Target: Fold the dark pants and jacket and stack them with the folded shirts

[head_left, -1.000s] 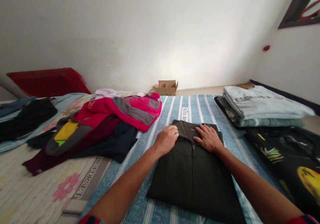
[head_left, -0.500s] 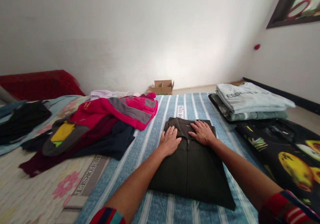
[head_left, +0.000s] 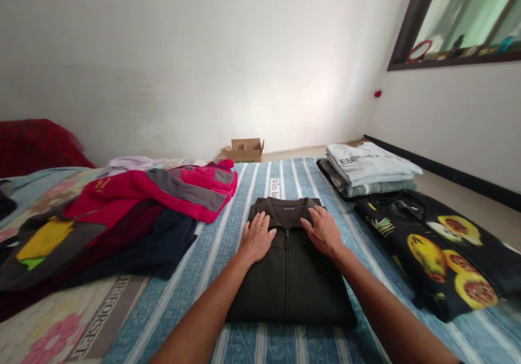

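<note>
A dark zip-up jacket [head_left: 288, 282] lies folded into a near rectangle in front of me, collar away from me and zip running down the middle. My left hand [head_left: 257, 237] rests open on its left shoulder beside the collar, fingers stretched forward. On the opposite shoulder lies my right hand [head_left: 323, 229], also open, its fingers touching the collar's right side. Both palms face down on the cloth, and neither hand grips anything. Under the jacket spreads a blue striped sheet [head_left: 220, 244].
Loose clothes, with a pink and grey jacket [head_left: 134, 190] on top, are heaped at left. On the right sit a folded stack topped by a grey-white shirt [head_left: 370, 163] and a black fruit-print garment [head_left: 431, 244]. A cardboard box [head_left: 245, 149] stands by the wall.
My view has turned to the right, bringing more of the window and the fruit-print garment into sight. Both hands stay on the jacket's shoulders; its bottom edge now looks straighter.
</note>
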Demonstrator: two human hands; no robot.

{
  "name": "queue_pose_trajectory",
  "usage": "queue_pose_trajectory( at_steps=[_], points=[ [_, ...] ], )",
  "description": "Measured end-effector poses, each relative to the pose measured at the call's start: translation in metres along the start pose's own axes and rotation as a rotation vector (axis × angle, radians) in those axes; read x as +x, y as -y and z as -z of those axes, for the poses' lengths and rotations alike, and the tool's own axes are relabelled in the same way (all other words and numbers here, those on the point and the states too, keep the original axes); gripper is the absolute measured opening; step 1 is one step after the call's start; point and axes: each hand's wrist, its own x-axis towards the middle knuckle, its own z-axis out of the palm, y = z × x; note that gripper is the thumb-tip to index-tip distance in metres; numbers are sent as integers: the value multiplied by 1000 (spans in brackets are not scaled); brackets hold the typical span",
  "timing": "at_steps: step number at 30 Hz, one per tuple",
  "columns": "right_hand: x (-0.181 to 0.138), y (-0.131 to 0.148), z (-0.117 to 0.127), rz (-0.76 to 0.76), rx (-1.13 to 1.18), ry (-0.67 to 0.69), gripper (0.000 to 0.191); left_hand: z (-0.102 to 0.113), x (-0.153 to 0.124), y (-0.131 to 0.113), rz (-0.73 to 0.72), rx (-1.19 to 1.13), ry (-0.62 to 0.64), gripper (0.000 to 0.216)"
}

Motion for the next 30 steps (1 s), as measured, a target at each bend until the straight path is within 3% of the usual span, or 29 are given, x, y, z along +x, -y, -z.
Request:
queue_pose_trajectory(
  at_steps=[7, 14, 18, 22, 28, 30],
  points=[
    [-21, -2, -12, 47, 23, 150, 55, 5, 1, -1, 13, -7, -22, 52],
    [-29, -6, -8, 17, 81, 78, 52, 6, 1, 0, 14, 8, -15, 53],
    [-38, -15, -11, -105, 218, -19, 50, 5, 1, 2, 9, 14, -31, 52],
    [-38, -30, -11, -291, 502, -112, 50, 2, 3, 6, -2, -36, -59, 51],
    [-31, -45, -4, -553, 767, -63, 58, 5, 7, 14, -19, -358, -191, 44],
    [-30, -47, -1, -613, 814, -25, 56, 9, 9, 20, 101, -516, -277, 38]
  ],
)
